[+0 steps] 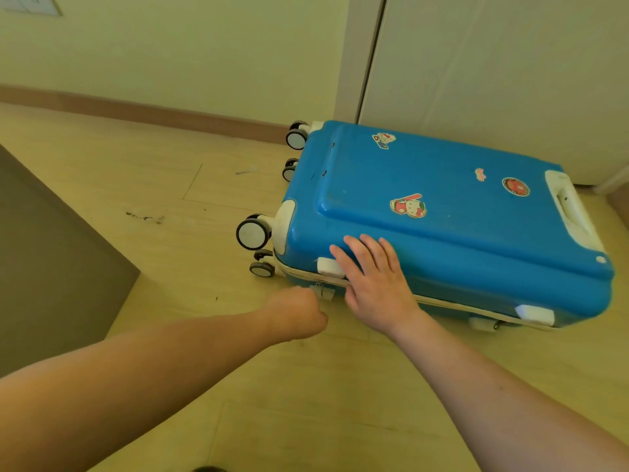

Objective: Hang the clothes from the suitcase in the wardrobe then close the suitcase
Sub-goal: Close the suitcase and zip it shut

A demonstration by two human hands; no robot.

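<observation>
Both forearms reach from the near edge toward the closed blue suitcase (442,212), lying flat on the wooden floor (204,386) before the pale wardrobe doors (493,80).

Right hand (371,281) lies flat with straight, spread fingers on the lid's near edge, its grip wide and holding nothing, probably pressing the shell down so the seam stays together. Left hand (296,315) is curled beside the zipper pull (321,289) on the near side; whether its grip pinches the pull I cannot tell. No clothes show; zipping looks like the step in hand.
</observation>
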